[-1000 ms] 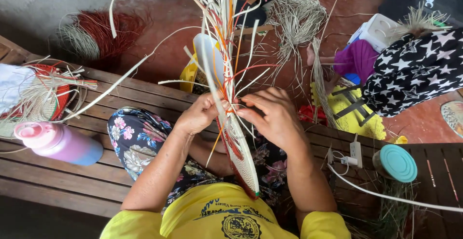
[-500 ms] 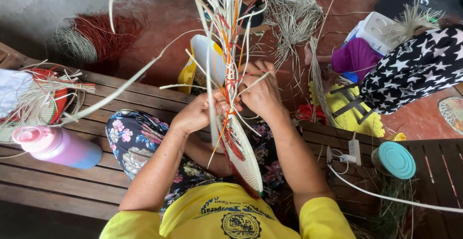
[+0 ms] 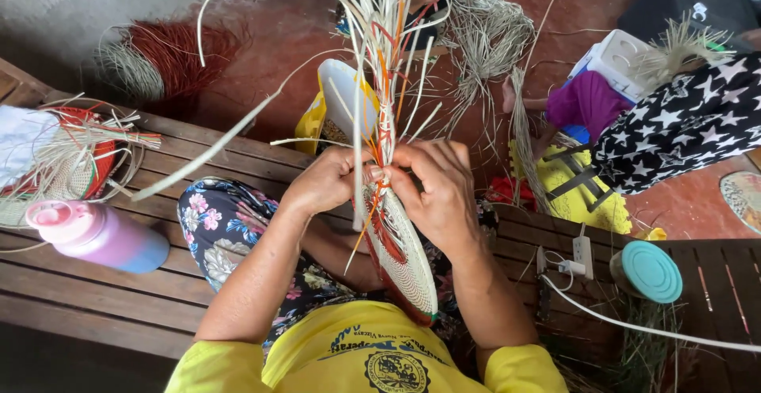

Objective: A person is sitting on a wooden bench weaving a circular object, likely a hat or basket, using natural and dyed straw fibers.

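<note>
A slatted wooden bench [image 3: 151,282] ran across the lower part of the view, with red-brown floor [image 3: 277,44] beyond it, and the person sat on the bench in a yellow shirt [image 3: 317,361] and flower-print trousers [image 3: 218,226]. To the right, another person in a black garment with white stars [image 3: 682,127] was bent over a heap of pale fibre. Between the worker's knees stood the woven piece [image 3: 404,262], a flat oval of pale weave with red and orange strands, held on edge and leaning slightly, its lower end near the shirt. From its top edge a long sheaf of loose straw strands [image 3: 380,52] rose and fanned out, some curling far to the left. The left hand [image 3: 321,183] was closed on the piece's upper edge from the left, thumb and fingers pinching strands there. The right hand [image 3: 440,191] was closed on the same edge from the right, its fingers curled over the strands and touching the left hand's fingertips. On the bench to the left lay a pink and blue bottle [image 3: 91,238] on its side, near a half-woven red and pale piece [image 3: 67,159]. To the right stood a teal-lidded jar [image 3: 646,270], beside a white plug and cable [image 3: 583,262].
</note>
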